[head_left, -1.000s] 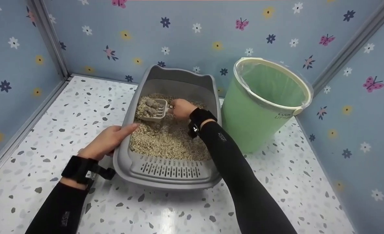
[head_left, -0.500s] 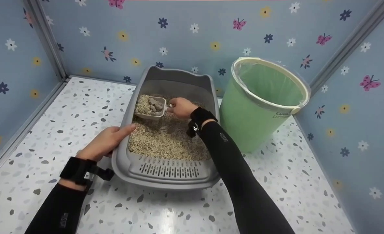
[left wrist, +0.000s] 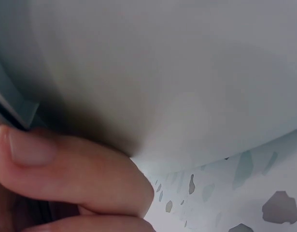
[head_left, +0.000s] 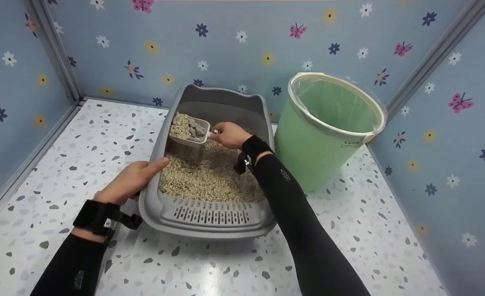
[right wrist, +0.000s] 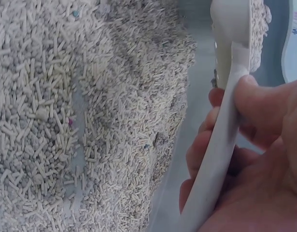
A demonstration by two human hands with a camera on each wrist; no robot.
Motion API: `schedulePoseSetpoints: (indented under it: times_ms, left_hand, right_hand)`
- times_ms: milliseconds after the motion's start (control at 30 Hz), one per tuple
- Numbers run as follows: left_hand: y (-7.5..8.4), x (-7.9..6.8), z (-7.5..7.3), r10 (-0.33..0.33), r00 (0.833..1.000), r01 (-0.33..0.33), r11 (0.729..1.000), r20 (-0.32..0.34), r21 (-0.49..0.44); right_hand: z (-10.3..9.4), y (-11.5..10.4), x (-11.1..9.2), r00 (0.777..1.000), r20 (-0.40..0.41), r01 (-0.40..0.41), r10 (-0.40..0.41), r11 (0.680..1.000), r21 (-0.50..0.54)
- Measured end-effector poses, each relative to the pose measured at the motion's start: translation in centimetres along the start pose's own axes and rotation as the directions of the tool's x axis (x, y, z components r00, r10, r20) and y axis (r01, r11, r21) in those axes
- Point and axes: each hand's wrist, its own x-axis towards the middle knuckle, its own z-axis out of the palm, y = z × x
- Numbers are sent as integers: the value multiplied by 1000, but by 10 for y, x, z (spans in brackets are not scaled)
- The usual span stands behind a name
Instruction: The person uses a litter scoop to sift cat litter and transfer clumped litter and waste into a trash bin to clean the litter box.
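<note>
In the head view a grey litter box [head_left: 207, 231] sits on the floor, partly filled with pale pellet litter [head_left: 213, 181]. My left hand [head_left: 133, 181] grips its left rim, thumb over the top. In the left wrist view curled fingers [left wrist: 80, 169] show below the rim, against the outer wall. My right hand [head_left: 232, 135] holds a pale litter scoop [head_left: 188, 142] by its handle, inside the box above the litter. Heaped in the scoop are loose pellets and grey clumps [head_left: 197, 130]. The right wrist view shows fingers and thumb around the scoop handle [right wrist: 217, 150].
A green bin [head_left: 308, 152] with a clear liner stands close to the box's right side. A blue patterned wall [head_left: 234, 53] rises behind both, with side panels left and right. The floor [head_left: 61, 230] is white with grey specks.
The right hand has raised the scoop slightly out of the litter, and the load in it has shifted about. My left hand keeps its place on the rim. The head view drifts slightly.
</note>
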Motion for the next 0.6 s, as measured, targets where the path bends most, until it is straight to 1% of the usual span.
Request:
schedulePoseSetpoints:
  times_ms: [267, 467, 600]
  left_hand:
    - [0, 1, 0, 8, 1000, -8, 1000, -2, 21]
    - [2, 0, -1, 9, 1000, -9, 1000, 3, 10]
    - [3, -1, 0, 8, 1000, -8, 1000, 6, 17]
  right_hand:
    - [-12, 0, -15, 999, -12, -51, 52, 996, 79]
    - [-25, -1, -31, 994, -73, -68, 77, 990, 120]
    - [-33, -3, -44, 987, -129, -74, 93, 986, 148]
